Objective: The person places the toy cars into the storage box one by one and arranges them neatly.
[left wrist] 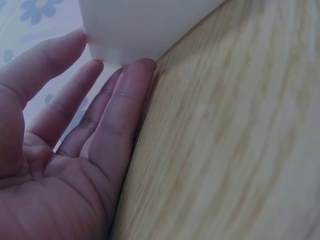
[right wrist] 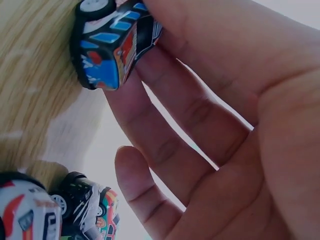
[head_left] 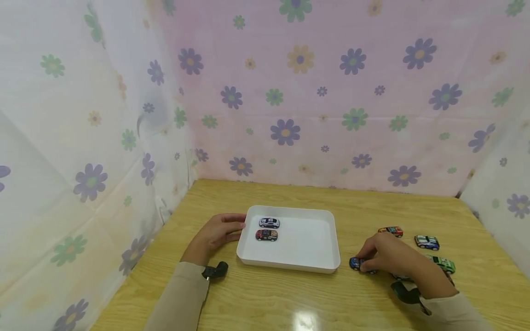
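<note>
Blue toy car looks light and rigid, pinched by your right hand at its sides; left hand flat, steadying white tray.

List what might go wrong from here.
1. The right hand pinches the blue car only at the fingertips, so it may slip.
2. Other cars, like the green car, sit close by that wrist; the sleeve may knock them.
3. The left hand merely touches the tray edge, so the tray may slide if bumped.
</note>
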Demonstrator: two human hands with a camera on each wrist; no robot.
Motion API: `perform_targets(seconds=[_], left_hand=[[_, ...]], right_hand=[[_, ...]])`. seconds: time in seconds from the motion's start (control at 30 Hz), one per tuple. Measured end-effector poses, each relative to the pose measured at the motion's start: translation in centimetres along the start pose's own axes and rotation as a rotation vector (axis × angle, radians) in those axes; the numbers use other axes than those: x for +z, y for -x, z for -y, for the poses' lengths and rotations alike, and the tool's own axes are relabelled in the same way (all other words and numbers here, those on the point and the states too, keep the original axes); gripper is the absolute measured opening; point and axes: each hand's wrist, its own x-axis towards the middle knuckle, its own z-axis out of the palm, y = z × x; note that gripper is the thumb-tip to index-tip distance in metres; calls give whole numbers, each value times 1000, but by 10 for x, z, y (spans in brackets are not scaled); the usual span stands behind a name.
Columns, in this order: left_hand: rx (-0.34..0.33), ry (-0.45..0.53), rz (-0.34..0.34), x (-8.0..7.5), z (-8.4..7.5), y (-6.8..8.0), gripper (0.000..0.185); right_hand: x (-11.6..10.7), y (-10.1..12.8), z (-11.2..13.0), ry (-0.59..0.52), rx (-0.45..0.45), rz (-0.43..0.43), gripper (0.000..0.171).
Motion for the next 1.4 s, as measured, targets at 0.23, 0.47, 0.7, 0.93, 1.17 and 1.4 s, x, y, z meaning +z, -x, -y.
perform_targets(seconds=[0.23, 0.47, 0.7, 0.93, 1.17, 1.4], left_hand=[[12, 10, 8, 1, 0, -2, 46], [7, 26, 4, 1, 1, -1, 46], [20, 1, 19, -3, 3, 0, 45], [26, 13, 20, 0, 3, 0, 47], [28, 13, 21, 2, 0, 0, 47], [23, 15, 16, 2, 2, 1, 49]], right_hand=[[-1, 1, 1, -27, 43, 6, 20], [0, 0, -4, -27, 14, 26, 22], [2, 0, -5, -32, -6, 43, 34], [-2, 2, -9, -20, 15, 50, 36], [-3, 2, -10, -15, -1, 47, 32], [-4, 2, -7, -14, -11, 45, 32]])
